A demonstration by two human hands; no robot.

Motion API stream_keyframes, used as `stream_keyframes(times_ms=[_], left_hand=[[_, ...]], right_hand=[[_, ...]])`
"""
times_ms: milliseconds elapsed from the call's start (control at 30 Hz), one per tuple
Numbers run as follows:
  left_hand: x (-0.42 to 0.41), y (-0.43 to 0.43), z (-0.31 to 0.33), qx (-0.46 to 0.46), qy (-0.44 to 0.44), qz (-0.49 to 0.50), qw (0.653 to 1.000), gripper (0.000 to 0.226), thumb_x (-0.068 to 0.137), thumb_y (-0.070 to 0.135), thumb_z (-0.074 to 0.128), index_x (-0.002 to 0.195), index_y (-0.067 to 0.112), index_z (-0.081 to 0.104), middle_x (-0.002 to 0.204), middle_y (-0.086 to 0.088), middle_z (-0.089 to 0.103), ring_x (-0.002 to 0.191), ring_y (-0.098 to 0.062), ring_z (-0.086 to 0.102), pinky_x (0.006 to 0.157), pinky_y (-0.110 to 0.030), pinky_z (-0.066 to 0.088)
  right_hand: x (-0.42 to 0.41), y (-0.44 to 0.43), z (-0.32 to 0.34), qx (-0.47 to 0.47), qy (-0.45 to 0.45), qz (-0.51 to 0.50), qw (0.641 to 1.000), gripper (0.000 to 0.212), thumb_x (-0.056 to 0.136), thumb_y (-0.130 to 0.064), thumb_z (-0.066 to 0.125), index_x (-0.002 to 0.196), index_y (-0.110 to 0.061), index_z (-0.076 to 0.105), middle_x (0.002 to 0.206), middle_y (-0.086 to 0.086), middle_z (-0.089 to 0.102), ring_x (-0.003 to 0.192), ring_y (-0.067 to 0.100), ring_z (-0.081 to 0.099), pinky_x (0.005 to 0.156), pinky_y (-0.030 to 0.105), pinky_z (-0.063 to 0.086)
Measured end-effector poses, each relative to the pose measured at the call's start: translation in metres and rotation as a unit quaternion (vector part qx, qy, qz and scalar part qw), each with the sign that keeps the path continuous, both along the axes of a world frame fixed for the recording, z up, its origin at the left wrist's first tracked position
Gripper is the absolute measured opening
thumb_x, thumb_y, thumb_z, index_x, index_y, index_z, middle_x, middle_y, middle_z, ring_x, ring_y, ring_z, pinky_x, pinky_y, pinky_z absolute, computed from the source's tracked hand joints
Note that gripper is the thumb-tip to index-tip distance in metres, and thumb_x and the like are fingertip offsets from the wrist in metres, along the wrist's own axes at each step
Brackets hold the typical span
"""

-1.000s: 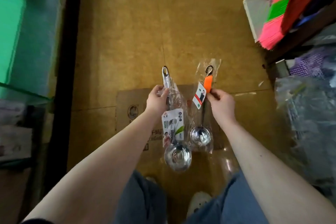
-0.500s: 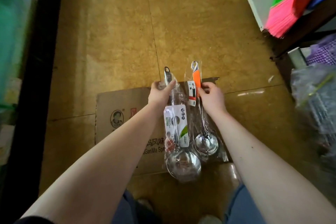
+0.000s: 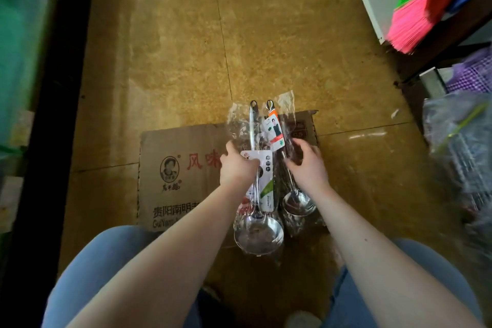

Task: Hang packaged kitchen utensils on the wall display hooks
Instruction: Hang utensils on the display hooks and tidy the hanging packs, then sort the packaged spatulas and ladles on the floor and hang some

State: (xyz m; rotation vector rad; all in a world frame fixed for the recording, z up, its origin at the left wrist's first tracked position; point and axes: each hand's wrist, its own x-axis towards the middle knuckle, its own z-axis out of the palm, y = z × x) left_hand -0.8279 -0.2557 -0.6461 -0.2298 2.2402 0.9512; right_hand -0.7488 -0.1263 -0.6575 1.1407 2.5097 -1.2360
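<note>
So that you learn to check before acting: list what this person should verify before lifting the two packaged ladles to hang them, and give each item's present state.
1. Grip: left hand grips the large ladle at its label: ok.
2. Grip: right hand curls at the small ladle wrapper; firm hold: cannot tell.
3. Handle hole and hanging loop show unblocked: ok.
4. Display hooks in view: not ok; only floor and cardboard show.
5. Wrappers untangled: cannot tell.
</note>
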Motion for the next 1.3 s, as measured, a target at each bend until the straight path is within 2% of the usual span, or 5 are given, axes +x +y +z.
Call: stream_keyframes(times_ms=[367,533,733,1100,1300], left_hand=[[0.012,0.017,-0.007,-0.007,0.029,-0.055,0.998,0.066,0.085,0.012,0.061,0.140,0.021,0.026,0.127,-0.015,0.052,0.066,-0.018,0.058,0.038,-0.022,0.035],[0.013,0.015,0.008,-0.081,0.045,-0.066,0.993,0.063,0.085,0.014,0.050,0.141,0.020,0.023,0.138,-0.014,0.037,0.105,-0.034,0.055,0.073,-0.042,0.053],[0.004,0.014,0.052,-0.118,0.085,-0.075,0.987,0.053,0.091,0.026,0.050,0.138,0.012,0.029,0.138,-0.014,0.039,0.121,-0.035,0.045,0.100,-0.051,0.039],[0.008,0.008,0.305,0.031,0.087,-0.066,0.994,0.030,0.092,0.027,0.054,0.119,0.017,0.044,0.120,-0.006,0.057,0.088,-0.024,0.063,0.076,-0.043,0.057],[0.018,0.017,0.479,0.046,0.066,-0.076,0.994,0.028,0.093,0.024,0.056,0.117,0.012,0.050,0.099,0.001,0.060,0.066,-0.009,0.054,0.054,-0.024,0.040]], right_hand=[[0.014,0.011,-0.005,0.004,-0.006,-0.001,1.000,0.062,0.089,-0.003,0.057,0.140,-0.029,0.036,0.107,0.005,0.060,0.080,0.020,0.063,0.069,0.038,0.057],[0.013,0.014,0.009,0.007,0.002,-0.020,1.000,0.059,0.091,-0.013,0.059,0.143,-0.027,0.033,0.120,0.006,0.053,0.082,0.018,0.061,0.063,0.026,0.053],[0.014,0.017,0.060,-0.009,0.026,-0.040,0.999,0.048,0.092,-0.018,0.058,0.137,-0.021,0.042,0.122,0.008,0.059,0.090,0.019,0.062,0.073,0.032,0.055],[0.024,-0.001,0.318,-0.043,0.037,-0.021,0.998,0.031,0.095,-0.029,0.053,0.125,-0.020,0.052,0.114,0.001,0.066,0.062,0.014,0.062,0.054,0.027,0.050],[0.037,0.002,0.491,-0.057,0.075,-0.043,0.995,0.030,0.096,-0.031,0.051,0.124,-0.022,0.050,0.102,-0.007,0.062,0.064,0.015,0.059,0.057,0.031,0.049]])
